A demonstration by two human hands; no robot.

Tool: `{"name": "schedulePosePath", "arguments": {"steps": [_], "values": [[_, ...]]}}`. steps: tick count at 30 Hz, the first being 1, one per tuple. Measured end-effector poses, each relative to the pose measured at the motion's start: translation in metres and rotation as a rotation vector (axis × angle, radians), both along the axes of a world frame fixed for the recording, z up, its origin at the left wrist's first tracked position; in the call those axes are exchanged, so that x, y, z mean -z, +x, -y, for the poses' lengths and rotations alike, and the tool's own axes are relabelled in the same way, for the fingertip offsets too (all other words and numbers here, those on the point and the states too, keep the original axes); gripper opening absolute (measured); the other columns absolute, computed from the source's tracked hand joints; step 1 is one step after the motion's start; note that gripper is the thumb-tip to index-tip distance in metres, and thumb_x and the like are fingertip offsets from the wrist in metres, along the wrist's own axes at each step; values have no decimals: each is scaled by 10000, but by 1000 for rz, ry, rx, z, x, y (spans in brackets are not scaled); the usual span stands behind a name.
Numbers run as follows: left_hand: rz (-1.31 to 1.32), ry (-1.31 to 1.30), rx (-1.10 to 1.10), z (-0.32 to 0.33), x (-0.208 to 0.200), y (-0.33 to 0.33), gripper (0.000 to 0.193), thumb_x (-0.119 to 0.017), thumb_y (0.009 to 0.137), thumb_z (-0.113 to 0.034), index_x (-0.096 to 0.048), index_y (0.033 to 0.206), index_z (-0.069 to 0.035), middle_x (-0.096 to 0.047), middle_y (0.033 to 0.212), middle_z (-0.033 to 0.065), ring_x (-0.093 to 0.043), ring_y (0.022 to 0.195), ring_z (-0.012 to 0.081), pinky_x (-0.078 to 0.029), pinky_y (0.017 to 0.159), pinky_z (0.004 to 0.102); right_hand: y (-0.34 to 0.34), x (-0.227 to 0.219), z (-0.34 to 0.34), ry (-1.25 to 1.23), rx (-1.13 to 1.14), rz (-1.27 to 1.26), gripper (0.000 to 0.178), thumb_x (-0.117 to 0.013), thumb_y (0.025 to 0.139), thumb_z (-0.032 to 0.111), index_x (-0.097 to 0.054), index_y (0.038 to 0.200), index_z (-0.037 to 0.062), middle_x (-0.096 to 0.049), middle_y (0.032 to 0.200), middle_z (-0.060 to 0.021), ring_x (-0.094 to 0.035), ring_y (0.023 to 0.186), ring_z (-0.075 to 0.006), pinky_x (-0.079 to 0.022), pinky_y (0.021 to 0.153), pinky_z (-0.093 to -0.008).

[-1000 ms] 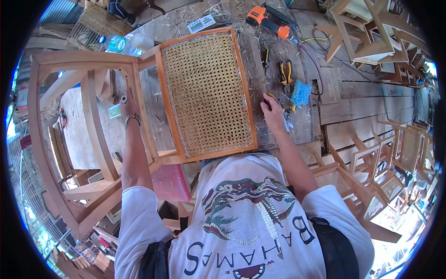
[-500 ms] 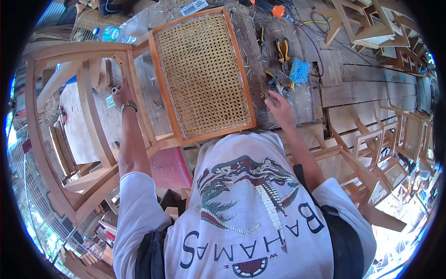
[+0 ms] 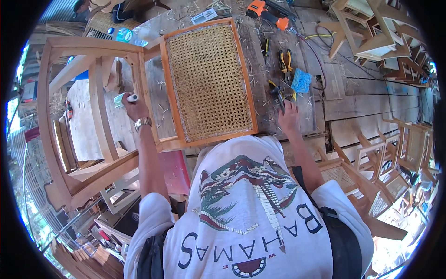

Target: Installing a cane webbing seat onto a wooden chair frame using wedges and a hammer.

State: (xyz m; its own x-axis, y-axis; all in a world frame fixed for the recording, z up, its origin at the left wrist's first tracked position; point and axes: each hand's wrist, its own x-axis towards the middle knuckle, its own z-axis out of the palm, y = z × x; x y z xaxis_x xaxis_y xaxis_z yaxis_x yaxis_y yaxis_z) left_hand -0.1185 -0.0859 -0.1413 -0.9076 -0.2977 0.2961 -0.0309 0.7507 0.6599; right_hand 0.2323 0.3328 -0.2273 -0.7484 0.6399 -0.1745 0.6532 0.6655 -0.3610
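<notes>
A wooden chair frame lies on the worktable, its woven cane seat panel facing up inside an orange-brown wooden border. My left hand, wearing a wristwatch, reaches inside the backrest part and is closed around a small white-ended cylinder; the rest of that thing is hidden by my fingers. To the right of the seat, my right hand has its fingers stretched out beside a dark hand tool with yellow on it. Whether the fingertips touch that tool is hard to make out.
Yellow-and-black pliers, a blue mesh bundle and an orange power tool lie beyond my right hand. Cane scraps litter the table. A water bottle stands far left. More chair frames stand at right; a red seat is near me.
The whole view has shifted slightly. My left hand has come nearer to me, still closed on the white-ended cylinder. My right hand has moved a little right and nearer, beside the dark tool.
</notes>
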Motion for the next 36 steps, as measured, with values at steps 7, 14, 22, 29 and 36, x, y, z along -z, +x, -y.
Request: {"name": "schedulePosePath", "arguments": {"steps": [7,14,22,29,36], "values": [[140,615,397,-66,-80,100,288,-605,1005,-285,-619,1189,-64,-642,789,-11,-509,594,29,-389,508,195,-12,11,-7,28,19,113,323,-627,884,189,-506,1164,82,-557,1206,-197,-578,1085,-435,-505,887,-517],[468,1407,296,-101,-71,141,372,-625,969,-403,-651,1084,-50,-619,820,17,-543,702,102,-464,651,274,-7,44,-41,-529,55,-63,231,-607,928,242,-567,1022,35,-616,820,-115,-642,771,-298,-524,647,-418],[686,1678,266,-101,-40,158,365,-617,971,-398,-620,1123,-65,-650,883,51,-603,789,170,-502,720,352,-4,12,-26,-427,160,-6,341,-608,918,325,-635,1148,75,-683,932,-194,-673,888,-369,-523,781,-458],[649,1386,106,-117,-35,175,299,-645,973,-343,-617,1060,-58,-641,892,36,-602,750,136,-522,665,284,-21,1,-94,112,116,-193,703,-630,904,453,-381,1488,151,-502,1326,-267,-482,1224,-477,-433,1023,-516],[648,1216,328,-154,-40,199,197,-694,947,-209,-646,1050,-47,-668,909,36,-639,743,114,-549,683,240,-51,0,-131,38,30,-76,450,-645,916,326,-505,1269,85,-595,1151,-242,-586,1054,-461,-497,885,-533]]}}
